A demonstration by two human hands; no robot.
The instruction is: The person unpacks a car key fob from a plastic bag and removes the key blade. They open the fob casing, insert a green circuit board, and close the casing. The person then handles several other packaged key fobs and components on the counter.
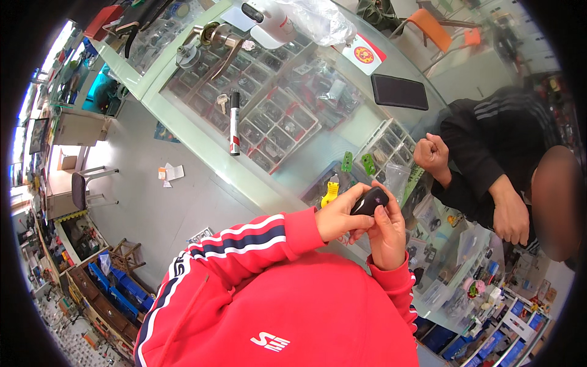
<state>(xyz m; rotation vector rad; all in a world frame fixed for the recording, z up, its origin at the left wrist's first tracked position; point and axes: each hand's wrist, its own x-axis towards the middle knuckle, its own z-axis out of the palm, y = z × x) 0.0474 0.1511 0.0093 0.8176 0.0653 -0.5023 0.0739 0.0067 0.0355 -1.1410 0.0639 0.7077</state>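
Note:
Both my hands are around a black car key fob (370, 202) above the near edge of the glass counter. My left hand (338, 213) grips it from the left with bent fingers. Meanwhile my right hand (389, 237) closes on its right side, thumb pressed against the fob's face. Just beyond my left hand lies a yellow-handled tool (330, 192) with a metal tip. Two small green circuit boards, a left one (347, 161) and a right one (367, 164), rest on the counter past the fob.
A marker (235, 124), keys (222, 101), a lever door lock (219, 38), a white rounded device (266, 24) and a black phone (400, 92) lie on the glass counter (244, 189). Trays of small parts show below. At the right, a co-worker's fist (431, 155) leans there.

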